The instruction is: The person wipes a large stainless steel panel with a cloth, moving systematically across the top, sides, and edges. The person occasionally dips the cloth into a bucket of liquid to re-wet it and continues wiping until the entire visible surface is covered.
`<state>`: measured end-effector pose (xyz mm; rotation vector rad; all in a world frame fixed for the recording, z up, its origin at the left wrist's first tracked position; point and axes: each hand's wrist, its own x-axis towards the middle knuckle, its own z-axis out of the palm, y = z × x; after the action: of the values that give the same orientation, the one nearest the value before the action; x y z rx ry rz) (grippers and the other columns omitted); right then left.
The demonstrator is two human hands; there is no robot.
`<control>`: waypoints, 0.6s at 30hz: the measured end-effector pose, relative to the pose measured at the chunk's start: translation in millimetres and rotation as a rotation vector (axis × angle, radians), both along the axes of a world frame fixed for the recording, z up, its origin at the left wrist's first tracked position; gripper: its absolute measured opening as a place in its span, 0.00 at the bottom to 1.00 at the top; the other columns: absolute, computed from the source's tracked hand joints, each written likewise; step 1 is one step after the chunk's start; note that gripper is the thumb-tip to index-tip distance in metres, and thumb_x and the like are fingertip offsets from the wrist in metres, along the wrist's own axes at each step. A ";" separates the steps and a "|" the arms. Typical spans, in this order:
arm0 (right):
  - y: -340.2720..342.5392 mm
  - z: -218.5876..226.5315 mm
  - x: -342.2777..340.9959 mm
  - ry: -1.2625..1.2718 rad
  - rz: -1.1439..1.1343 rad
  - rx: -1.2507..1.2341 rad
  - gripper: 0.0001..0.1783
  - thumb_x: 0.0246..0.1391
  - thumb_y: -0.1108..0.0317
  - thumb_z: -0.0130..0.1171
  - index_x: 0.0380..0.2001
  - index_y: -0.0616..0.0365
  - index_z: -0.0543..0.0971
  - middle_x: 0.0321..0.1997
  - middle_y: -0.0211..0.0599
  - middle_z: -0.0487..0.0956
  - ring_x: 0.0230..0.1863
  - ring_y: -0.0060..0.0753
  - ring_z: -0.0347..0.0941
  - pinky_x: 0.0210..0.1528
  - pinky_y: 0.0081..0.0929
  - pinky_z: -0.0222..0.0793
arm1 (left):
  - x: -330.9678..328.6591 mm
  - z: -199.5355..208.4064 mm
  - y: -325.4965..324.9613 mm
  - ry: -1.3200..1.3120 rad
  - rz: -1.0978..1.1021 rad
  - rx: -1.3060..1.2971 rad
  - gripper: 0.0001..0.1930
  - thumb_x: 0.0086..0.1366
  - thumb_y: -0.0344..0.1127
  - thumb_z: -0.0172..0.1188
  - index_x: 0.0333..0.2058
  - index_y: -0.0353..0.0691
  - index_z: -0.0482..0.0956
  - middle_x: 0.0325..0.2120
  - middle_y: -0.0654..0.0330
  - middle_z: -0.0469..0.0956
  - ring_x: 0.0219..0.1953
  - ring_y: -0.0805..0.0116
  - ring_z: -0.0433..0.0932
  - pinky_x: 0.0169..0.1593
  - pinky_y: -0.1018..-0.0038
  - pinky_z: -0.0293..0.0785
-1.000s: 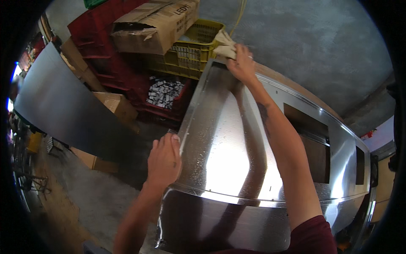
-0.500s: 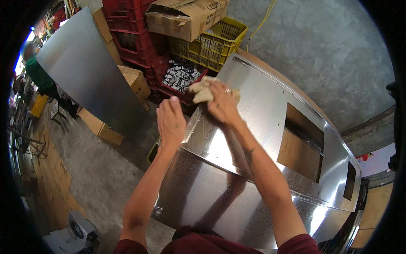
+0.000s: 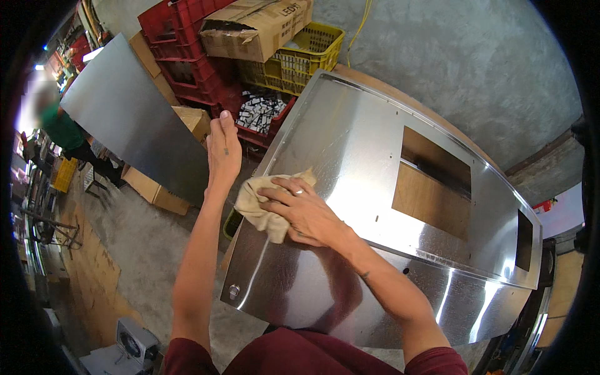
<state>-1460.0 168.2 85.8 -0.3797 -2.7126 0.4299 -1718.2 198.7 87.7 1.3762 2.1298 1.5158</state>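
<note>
A large shiny sheet-metal panel (image 3: 356, 119) lies in front of me, with rectangular cutouts and a bend along its near side. My right hand (image 3: 306, 212) presses a bunched beige cloth (image 3: 253, 199) against the panel near its left end, by the bend; the fingers lie over the cloth. A ring shows on that hand. My left hand (image 3: 224, 152) is held up just beyond the panel's left edge, fingers stretched out and close together, seen nearly side-on. It holds nothing that I can see. A round metal fitting (image 3: 234, 290) sits at the panel's near left corner.
Red crates (image 3: 194, 75) and a yellow crate (image 3: 315, 53) bearing a cardboard box (image 3: 250, 34) stand behind the panel. One red crate holds small black-and-white parts (image 3: 261, 112). A leaning metal sheet (image 3: 128, 112) stands left; a person in green (image 3: 59, 125) is beyond it.
My right hand has drawn the cloth from the panel's far left corner back toward me, to the bend. My left hand has shifted slightly left and up. The view has tilted a little.
</note>
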 end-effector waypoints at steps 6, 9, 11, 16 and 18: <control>-13.7 13.2 82.5 -0.136 -0.051 -0.083 0.37 0.44 0.73 0.65 0.64 0.53 0.78 0.76 0.33 0.72 0.80 0.52 0.61 0.85 0.54 0.54 | -9.6 -1.3 -17.3 0.028 -0.029 -0.100 0.33 0.86 0.61 0.39 0.53 0.29 0.74 0.44 0.38 0.82 0.52 0.41 0.81 0.57 0.49 0.74; -22.2 29.3 125.3 -0.217 -0.076 -0.104 0.34 0.48 0.70 0.62 0.63 0.53 0.78 0.76 0.33 0.73 0.80 0.53 0.62 0.84 0.54 0.55 | -34.8 -21.6 -34.4 0.077 -0.058 -0.095 0.31 0.85 0.60 0.42 0.55 0.31 0.74 0.43 0.43 0.83 0.46 0.51 0.86 0.49 0.59 0.80; -19.3 32.2 149.1 -0.295 -0.082 -0.148 0.33 0.51 0.64 0.60 0.63 0.53 0.77 0.75 0.33 0.73 0.80 0.54 0.62 0.84 0.55 0.56 | -38.9 -28.9 -41.5 -0.038 -0.094 -0.036 0.28 0.85 0.57 0.45 0.55 0.33 0.74 0.39 0.47 0.83 0.35 0.59 0.85 0.37 0.65 0.80; 20.7 55.1 199.7 -0.059 -0.316 -0.696 0.36 0.55 0.56 0.55 0.68 0.52 0.75 0.70 0.46 0.77 0.73 0.52 0.71 0.77 0.48 0.66 | -42.1 -17.9 -61.7 -0.304 -0.023 -0.100 0.23 0.86 0.54 0.48 0.57 0.38 0.73 0.25 0.58 0.80 0.11 0.75 0.69 0.14 0.77 0.64; 32.8 85.9 189.0 0.112 -0.557 -0.794 0.36 0.56 0.61 0.51 0.69 0.58 0.74 0.61 0.45 0.81 0.64 0.42 0.77 0.70 0.39 0.73 | -36.2 -13.4 -57.2 -0.310 0.016 -0.079 0.24 0.86 0.55 0.47 0.51 0.37 0.77 0.20 0.61 0.77 0.11 0.77 0.68 0.15 0.75 0.62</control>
<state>-1271.0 201.1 171.6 -1.2221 -2.0797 1.2829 -1754.4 141.5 74.4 1.0235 1.9890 1.5188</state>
